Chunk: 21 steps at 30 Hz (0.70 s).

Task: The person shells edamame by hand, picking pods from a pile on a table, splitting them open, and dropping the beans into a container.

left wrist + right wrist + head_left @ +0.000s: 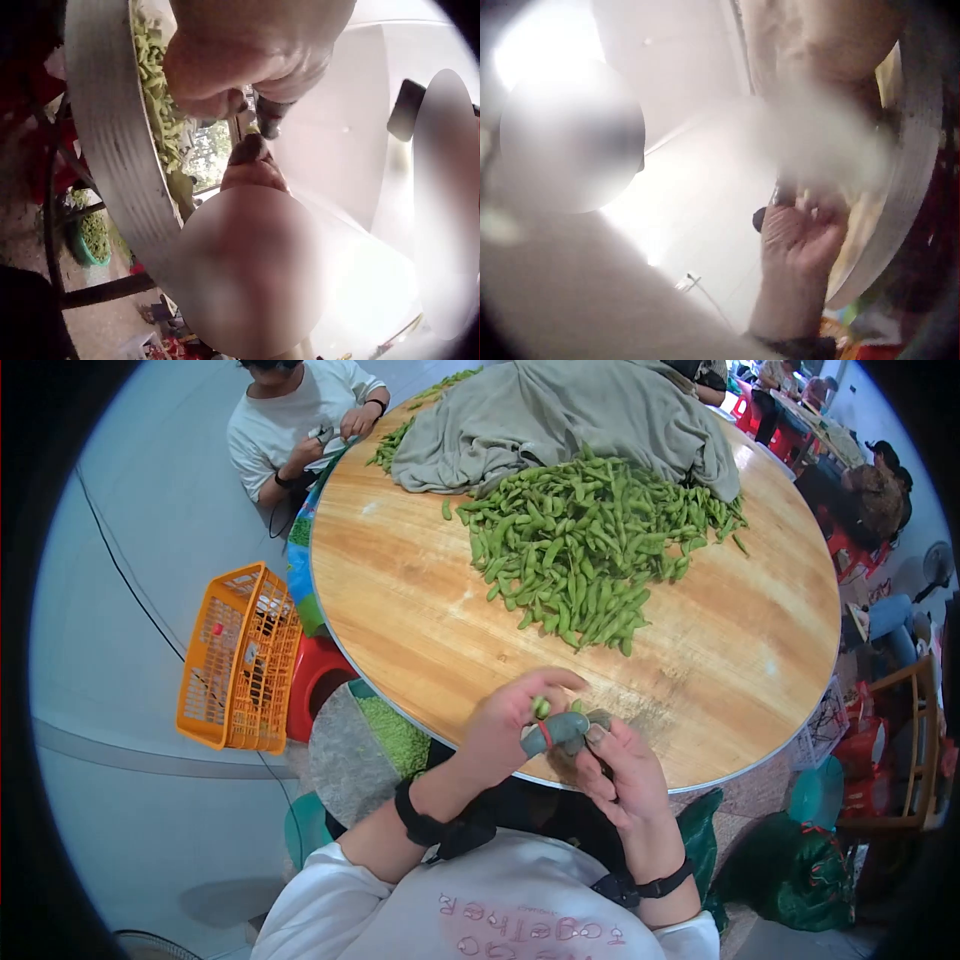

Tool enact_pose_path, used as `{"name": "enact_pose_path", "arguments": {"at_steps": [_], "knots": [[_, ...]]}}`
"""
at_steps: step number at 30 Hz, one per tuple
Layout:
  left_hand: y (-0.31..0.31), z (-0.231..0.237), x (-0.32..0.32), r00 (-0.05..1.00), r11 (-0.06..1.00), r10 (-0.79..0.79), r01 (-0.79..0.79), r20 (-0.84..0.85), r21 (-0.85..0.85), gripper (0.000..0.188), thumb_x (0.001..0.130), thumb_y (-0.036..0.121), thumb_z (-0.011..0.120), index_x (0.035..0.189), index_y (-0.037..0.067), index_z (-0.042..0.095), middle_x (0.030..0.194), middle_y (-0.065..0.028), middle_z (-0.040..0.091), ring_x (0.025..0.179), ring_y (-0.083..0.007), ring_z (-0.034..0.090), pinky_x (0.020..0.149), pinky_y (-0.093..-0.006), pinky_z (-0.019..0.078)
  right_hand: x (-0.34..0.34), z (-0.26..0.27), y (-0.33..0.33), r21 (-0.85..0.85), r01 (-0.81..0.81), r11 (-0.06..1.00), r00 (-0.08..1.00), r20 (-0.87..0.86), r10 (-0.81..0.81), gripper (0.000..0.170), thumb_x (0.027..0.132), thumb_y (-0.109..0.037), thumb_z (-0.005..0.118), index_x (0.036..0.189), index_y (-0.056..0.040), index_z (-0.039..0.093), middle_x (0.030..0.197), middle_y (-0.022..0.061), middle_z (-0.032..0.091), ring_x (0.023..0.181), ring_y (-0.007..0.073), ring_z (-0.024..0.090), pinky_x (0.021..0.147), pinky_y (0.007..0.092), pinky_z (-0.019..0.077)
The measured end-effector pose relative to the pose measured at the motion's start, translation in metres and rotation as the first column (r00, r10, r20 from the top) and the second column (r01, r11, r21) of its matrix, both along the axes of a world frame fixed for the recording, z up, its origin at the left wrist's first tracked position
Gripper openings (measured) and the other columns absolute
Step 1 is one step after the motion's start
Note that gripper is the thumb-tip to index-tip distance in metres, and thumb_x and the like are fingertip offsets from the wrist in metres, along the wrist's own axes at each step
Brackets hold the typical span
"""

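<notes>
Above the table's near edge, the left hand (500,728) curls its fingers round green pods (541,707). Its thumb wears a grey-green cover with a red band and reaches toward the right hand (632,768). Dark covers are on the right hand's fingertips, which pinch a small green pod (577,706) where the two hands meet. In the left wrist view, the left hand (247,52) is at the top, facing the right hand (255,177). The right wrist view has the right hand (825,37) above the left hand (802,240); blur hides the contact there.
A heap of green pods (580,550) lies on the round wooden table (400,600), partly under a grey cloth (560,420). An orange crate (240,660), a red stool (312,675) and a container of green beans (395,738) stand left. Another person (300,430) sits at the upper left.
</notes>
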<state>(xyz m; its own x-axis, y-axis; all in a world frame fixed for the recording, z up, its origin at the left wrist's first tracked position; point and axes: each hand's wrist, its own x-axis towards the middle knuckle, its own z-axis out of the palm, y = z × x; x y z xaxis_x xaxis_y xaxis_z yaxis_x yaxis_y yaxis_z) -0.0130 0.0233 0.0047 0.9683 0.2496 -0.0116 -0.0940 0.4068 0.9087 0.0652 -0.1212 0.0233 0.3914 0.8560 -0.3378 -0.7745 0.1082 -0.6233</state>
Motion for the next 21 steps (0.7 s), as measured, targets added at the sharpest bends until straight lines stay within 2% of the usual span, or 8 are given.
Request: {"name": "enact_pose_path", "arguments": {"at_steps": [2,4,9,10,15,16,18,21], "knots": [[-0.005,0.002,0.003,0.964,0.962,0.265,-0.264,-0.008,0.077,0.012,0.077,0.008,0.065,0.085,0.002,0.059,0.079,-0.0025,0.052,0.073,-0.0105,0.050,0.066,-0.0238,0.0402,-0.001,-0.001,0.002,-0.084,0.070,0.994,0.981,0.184,-0.053,0.011,0.091,-0.012,0.047,0.087,-0.0031,0.052,0.057,-0.0009,0.047,0.041,0.0036,0.035,0.039,0.0175,0.0298],[-0.006,0.013,0.000,0.960,0.747,0.271,-0.256,0.071,0.614,0.016,0.074,0.002,0.066,0.088,0.001,0.059,0.078,-0.0032,0.053,0.073,-0.0098,0.051,0.064,-0.0234,0.0418,-0.003,0.005,0.003,-0.257,0.232,0.938,0.807,0.589,-0.038,0.014,0.088,-0.006,0.050,0.074,-0.0024,0.052,0.056,-0.0023,0.049,0.044,0.0057,0.041,0.041,0.0193,0.0312],[-0.004,0.013,-0.001,0.983,0.780,0.186,-0.145,-0.005,0.609,0.018,0.074,0.002,0.067,0.091,0.002,0.062,0.080,-0.0042,0.059,0.074,-0.0099,0.054,0.065,-0.0232,0.0429,-0.005,-0.007,-0.001,-0.175,0.362,0.916,0.157,0.980,0.125,0.011,0.080,-0.005,0.059,0.075,0.0021,0.052,0.053,0.0057,0.046,0.046,0.0100,0.045,0.042,0.0275,0.0342],[0.000,0.010,-0.001,0.981,0.781,0.193,-0.155,0.002,0.605,0.018,0.074,0.002,0.067,0.091,0.002,0.062,0.080,-0.0042,0.059,0.074,-0.0099,0.054,0.065,-0.0232,0.0429,-0.004,-0.009,-0.003,-0.175,0.356,0.918,0.148,0.980,0.130,0.011,0.080,-0.005,0.059,0.075,0.0021,0.052,0.053,0.0057,0.046,0.046,0.0100,0.045,0.042,0.0275,0.0342],[0.007,0.014,-0.004,0.994,0.896,0.034,0.014,-0.100,0.443,0.018,0.075,0.002,0.066,0.092,0.000,0.061,0.079,-0.0030,0.059,0.076,-0.0092,0.054,0.070,-0.0231,0.0436,-0.003,0.010,0.000,-0.323,0.158,0.933,0.832,0.553,0.051,0.012,0.079,-0.004,0.060,0.072,0.0018,0.052,0.053,0.0084,0.043,0.048,0.0106,0.040,0.045,0.0267,0.0344],[0.008,0.013,-0.004,0.994,0.900,0.041,0.005,-0.097,0.436,0.018,0.075,0.002,0.066,0.092,0.000,0.061,0.079,-0.0030,0.059,0.076,-0.0092,0.054,0.070,-0.0231,0.0436,-0.004,0.006,0.001,-0.330,0.151,0.932,0.830,0.555,0.062,0.012,0.079,-0.004,0.060,0.072,0.0018,0.052,0.053,0.0084,0.043,0.048,0.0106,0.040,0.045,0.0267,0.0344],[0.014,0.011,-0.001,0.988,0.881,-0.003,0.075,-0.153,0.466,0.019,0.073,0.004,0.068,0.091,0.001,0.061,0.078,-0.0021,0.058,0.076,-0.0083,0.053,0.070,-0.0230,0.0434,-0.006,-0.009,0.002,-0.242,0.304,0.921,0.363,0.924,0.123,0.013,0.080,-0.004,0.059,0.071,0.0017,0.053,0.053,0.0036,0.046,0.049,0.0080,0.037,0.045,0.0238,0.0326],[0.023,0.012,0.000,0.978,0.842,-0.046,0.147,-0.202,0.518,0.020,0.070,0.004,0.068,0.088,0.002,0.060,0.078,-0.0009,0.057,0.075,-0.0074,0.052,0.069,-0.0232,0.0430,-0.002,-0.014,0.000,-0.310,0.241,0.920,0.347,0.912,0.216,0.013,0.082,-0.005,0.058,0.071,0.0018,0.054,0.055,-0.0008,0.048,0.050,0.0066,0.037,0.045,0.0228,0.0314]]}}
